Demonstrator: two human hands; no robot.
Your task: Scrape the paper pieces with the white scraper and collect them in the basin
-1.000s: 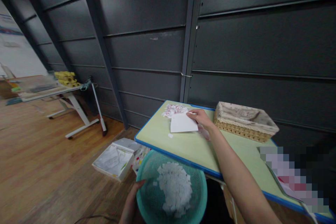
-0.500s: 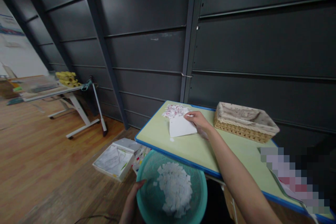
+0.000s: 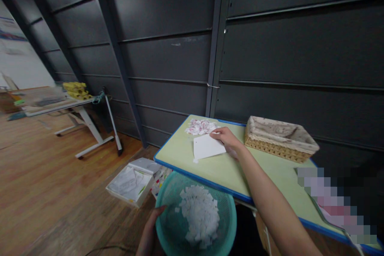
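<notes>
My right hand (image 3: 225, 139) grips a white card (image 3: 208, 147) by its upper right part, low over the pale green tabletop (image 3: 177, 148). Just beyond the card lies a pile of small white and reddish paper scraps (image 3: 200, 126). A small white scrap (image 3: 196, 161) shows at the card's lower edge. Below the table edge, my left hand (image 3: 156, 218) is closed on the left rim of a teal plastic basket (image 3: 171, 232), the thumb over the rim and the other fingers hidden. Inside the basket is a heap of white paper pieces (image 3: 199, 214).
A cloth-lined wicker basket (image 3: 277, 156) stands at the table's back right, with a partly pixelated object (image 3: 333, 208) nearer. On the floor to the left is an open white box (image 3: 129, 186). Another table (image 3: 60, 106) holds yellow items (image 3: 77, 90). A dark panelled wall (image 3: 168, 60) rises behind.
The white card has shifted slightly toward me, and its lower edge now reaches closer to the small scrap. Both hands keep their holds; the teal basket stays almost in place.
</notes>
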